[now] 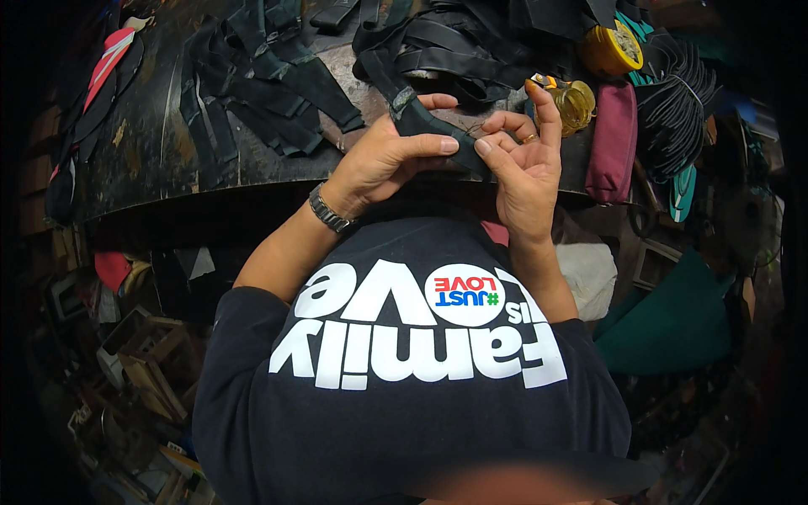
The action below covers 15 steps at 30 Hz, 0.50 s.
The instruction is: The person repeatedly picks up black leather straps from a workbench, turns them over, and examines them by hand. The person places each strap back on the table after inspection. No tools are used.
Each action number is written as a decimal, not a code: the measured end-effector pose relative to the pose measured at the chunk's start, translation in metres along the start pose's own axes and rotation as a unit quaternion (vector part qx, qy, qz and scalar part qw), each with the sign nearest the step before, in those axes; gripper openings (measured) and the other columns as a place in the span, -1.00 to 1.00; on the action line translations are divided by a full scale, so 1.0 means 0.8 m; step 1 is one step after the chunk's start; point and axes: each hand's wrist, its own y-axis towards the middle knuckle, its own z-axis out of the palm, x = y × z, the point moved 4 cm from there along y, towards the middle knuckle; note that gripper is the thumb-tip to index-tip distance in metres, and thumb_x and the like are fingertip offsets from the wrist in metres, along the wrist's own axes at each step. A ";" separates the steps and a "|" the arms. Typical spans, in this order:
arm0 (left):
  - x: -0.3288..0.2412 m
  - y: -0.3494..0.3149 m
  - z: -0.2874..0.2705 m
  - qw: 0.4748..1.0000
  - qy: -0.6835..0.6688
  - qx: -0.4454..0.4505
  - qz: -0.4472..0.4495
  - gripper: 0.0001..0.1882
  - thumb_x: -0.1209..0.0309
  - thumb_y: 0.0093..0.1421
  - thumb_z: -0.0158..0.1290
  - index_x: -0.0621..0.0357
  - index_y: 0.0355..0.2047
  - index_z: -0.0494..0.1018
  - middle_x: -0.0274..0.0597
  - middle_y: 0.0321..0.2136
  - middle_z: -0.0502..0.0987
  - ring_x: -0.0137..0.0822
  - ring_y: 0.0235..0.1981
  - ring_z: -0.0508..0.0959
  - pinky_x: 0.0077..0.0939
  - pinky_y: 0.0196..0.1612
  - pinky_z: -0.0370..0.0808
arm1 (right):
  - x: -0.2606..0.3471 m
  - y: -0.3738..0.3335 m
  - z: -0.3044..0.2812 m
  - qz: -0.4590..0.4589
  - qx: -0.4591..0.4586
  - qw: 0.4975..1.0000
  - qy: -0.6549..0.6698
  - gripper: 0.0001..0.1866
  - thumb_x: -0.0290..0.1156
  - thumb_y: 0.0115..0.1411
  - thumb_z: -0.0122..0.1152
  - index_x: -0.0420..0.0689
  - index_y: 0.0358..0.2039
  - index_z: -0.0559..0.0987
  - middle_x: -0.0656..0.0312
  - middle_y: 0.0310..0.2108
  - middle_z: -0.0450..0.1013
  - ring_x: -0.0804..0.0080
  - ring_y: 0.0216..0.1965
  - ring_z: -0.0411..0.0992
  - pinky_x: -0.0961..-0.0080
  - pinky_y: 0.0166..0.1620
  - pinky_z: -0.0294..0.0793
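A black strap of fabric or rubber (418,119) is stretched between my hands at the near edge of the table. My left hand (380,160), with a dark watch on its wrist, grips it with the thumb on top and fingers underneath. My right hand (523,168) pinches the strap's right end between thumb and a partly hidden finger; its index finger points up. What looks like a thin dark thread shows by the right fingers. Just beyond the index fingertip is a small orange-and-white item (547,82), beside a yellowish glass jar (576,108).
Several black strips (278,93) lie at the left of the dark table (143,172), near a red-and-black piece (108,67). More black straps (446,50) are heaped ahead. Rightward are a yellow tub (608,52), a maroon pouch (612,143) and a bundle of black cord (677,101).
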 end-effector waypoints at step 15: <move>-0.004 0.000 0.001 0.993 0.042 -0.007 0.114 -0.33 0.65 0.16 0.17 0.15 0.26 0.20 -0.20 -0.15 0.58 -0.41 -0.10 0.60 -0.53 0.02 0.57 | -0.002 -0.004 0.000 -0.060 0.021 0.972 -0.226 -0.75 -0.66 0.19 0.24 -0.31 -0.09 0.58 0.14 0.08 0.33 0.49 0.03 0.38 0.53 0.10 0.38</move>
